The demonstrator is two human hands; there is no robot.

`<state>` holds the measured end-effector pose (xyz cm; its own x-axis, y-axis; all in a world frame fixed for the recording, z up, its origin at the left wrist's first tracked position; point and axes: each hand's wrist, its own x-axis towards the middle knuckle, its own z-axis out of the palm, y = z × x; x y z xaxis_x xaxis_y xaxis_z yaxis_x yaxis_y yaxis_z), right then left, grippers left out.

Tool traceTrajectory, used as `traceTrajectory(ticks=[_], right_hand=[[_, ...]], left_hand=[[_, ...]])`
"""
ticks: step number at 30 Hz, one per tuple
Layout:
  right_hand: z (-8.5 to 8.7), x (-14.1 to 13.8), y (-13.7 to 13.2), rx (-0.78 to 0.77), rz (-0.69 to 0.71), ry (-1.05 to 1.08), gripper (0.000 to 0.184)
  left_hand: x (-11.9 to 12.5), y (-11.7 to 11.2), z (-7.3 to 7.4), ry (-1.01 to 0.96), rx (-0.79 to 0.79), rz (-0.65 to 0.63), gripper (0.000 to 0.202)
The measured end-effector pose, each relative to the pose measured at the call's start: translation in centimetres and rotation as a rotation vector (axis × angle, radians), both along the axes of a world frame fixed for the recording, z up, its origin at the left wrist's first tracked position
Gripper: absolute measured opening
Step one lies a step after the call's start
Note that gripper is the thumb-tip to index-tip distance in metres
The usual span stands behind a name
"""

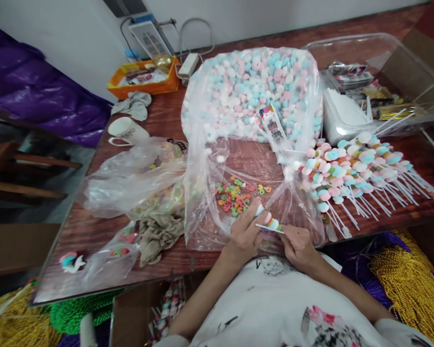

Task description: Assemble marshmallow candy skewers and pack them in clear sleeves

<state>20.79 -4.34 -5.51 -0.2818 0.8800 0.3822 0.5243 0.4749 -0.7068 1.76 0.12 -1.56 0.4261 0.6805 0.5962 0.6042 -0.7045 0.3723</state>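
Observation:
Near the table's front edge my left hand [245,233] is closed around one end of a marshmallow skewer [271,222], a short row of pastel marshmallows with coloured rings between them. My right hand [298,245] pinches its other end. A thin white stick [271,229] runs alongside the row, between both hands; how it joins them I cannot make out. Just beyond my fingers, small fruit-coloured rings [235,197] lie in a loose pile on clear plastic. Behind them is a large clear bag of pink, blue and white marshmallows [253,86], with a printed wrapper [273,126] on it.
Finished-looking marshmallow skewers [361,168] are heaped at the right, before a clear plastic bin [347,123]. At the left are a white mug [128,131], a plastic bag [130,178], a crumpled brown cloth [161,236] and an orange tray [144,87].

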Motion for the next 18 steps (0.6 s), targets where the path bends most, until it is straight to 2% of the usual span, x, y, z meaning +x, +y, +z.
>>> traceTrajectory(ticks=[8,12,18], right_hand=[[-0.5,0.0,-0.1,-0.015,-0.017,0.029,0.022],[-0.5,-0.1,0.0,0.008,-0.032,0.042,0.023],[-0.5,-0.1,0.1,0.003,-0.023,0.018,0.022]], left_hand=[[0.1,0.2,-1.4,0.008,0.002,0.008,0.057],[0.4,-0.4,-1.5,0.054,-0.037,0.0,0.059],[0.7,-1.0,-1.3,0.006,-0.052,-0.005,0.064]])
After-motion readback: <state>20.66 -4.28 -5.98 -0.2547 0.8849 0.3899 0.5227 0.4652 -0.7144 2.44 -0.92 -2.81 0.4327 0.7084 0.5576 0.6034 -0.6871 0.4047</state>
